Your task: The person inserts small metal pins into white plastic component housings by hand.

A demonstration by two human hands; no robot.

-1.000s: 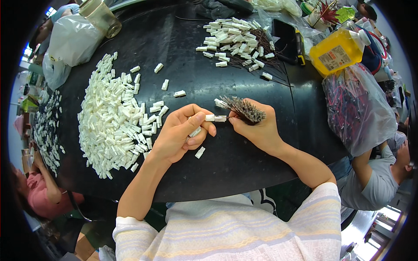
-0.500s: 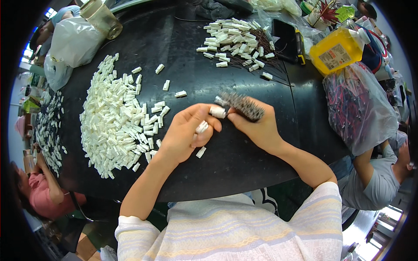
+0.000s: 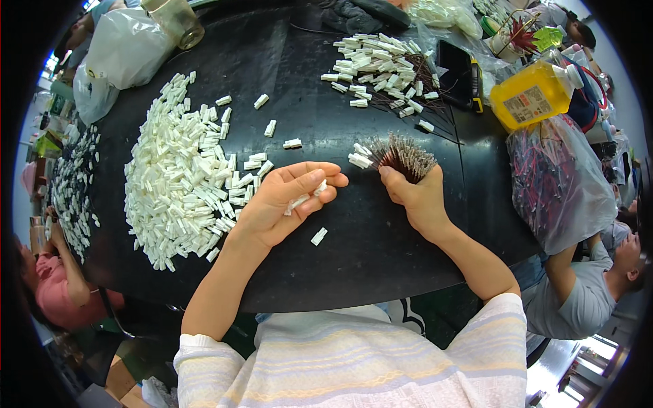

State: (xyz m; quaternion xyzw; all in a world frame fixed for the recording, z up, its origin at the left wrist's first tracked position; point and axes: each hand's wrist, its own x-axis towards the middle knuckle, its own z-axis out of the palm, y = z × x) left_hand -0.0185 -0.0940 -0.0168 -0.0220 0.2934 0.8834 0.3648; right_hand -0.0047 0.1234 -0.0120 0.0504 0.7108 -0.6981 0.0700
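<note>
My left hand (image 3: 262, 214) is curled, with several small white plastic connector housings (image 3: 297, 203) held against its palm and fingers. To its right, my right hand (image 3: 425, 204) grips a thick bundle of thin dark wires (image 3: 410, 158) with shiny metal tips. A few white housings (image 3: 360, 158) sit at the left end of that bundle, apart from my left fingertips. One loose housing (image 3: 319, 236) lies on the black table (image 3: 381, 272) just below my left hand. Left of that hand spreads a big heap of white housings (image 3: 180, 183).
Toward the back, housings (image 3: 374, 64) on brown wires lie piled beside a black phone-like device (image 3: 454, 71). A yellow bottle (image 3: 534, 95) and a plastic bag of coloured wires (image 3: 561, 180) stand at right. White bags (image 3: 129, 47) are back left. People sit at both sides.
My hands have drawn apart, the right one moving right with the wire bundle. White housings now show at the bundle's end, and the housing at my left fingertips is gone from there.
</note>
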